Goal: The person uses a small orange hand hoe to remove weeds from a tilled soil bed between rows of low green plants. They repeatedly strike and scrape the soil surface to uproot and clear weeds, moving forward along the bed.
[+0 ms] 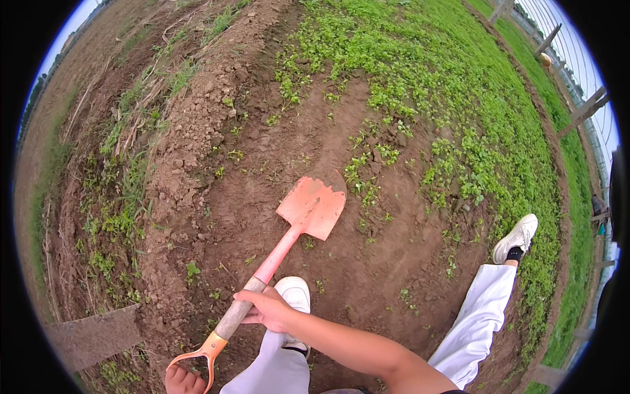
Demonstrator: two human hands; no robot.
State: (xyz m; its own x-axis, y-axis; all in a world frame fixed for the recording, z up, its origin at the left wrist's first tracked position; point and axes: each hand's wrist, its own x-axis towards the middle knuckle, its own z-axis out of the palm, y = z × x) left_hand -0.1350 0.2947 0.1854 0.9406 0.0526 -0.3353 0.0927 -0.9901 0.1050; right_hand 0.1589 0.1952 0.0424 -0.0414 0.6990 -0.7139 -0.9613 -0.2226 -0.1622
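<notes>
A short shovel with a red metal blade [315,207] slants across the ground before me. Soil coats or hides the tip of the blade, which rests at the bare brown earth. My right hand [268,308] wraps the wooden shaft [238,312] about midway along. At the lower left, my left hand [184,380] is closed around the grip of the orange D-handle [209,349]. My white left shoe [295,295] is beside the shaft, partly covered by my right hand and forearm.
Low green seedlings [418,64] cover the bed ahead and to the right. A raised soil ridge [197,123] runs along the left, with weeds beyond. My right shoe [516,239] is planted among plants. A flat board or post [96,335] juts in at lower left; posts [583,113] line the right.
</notes>
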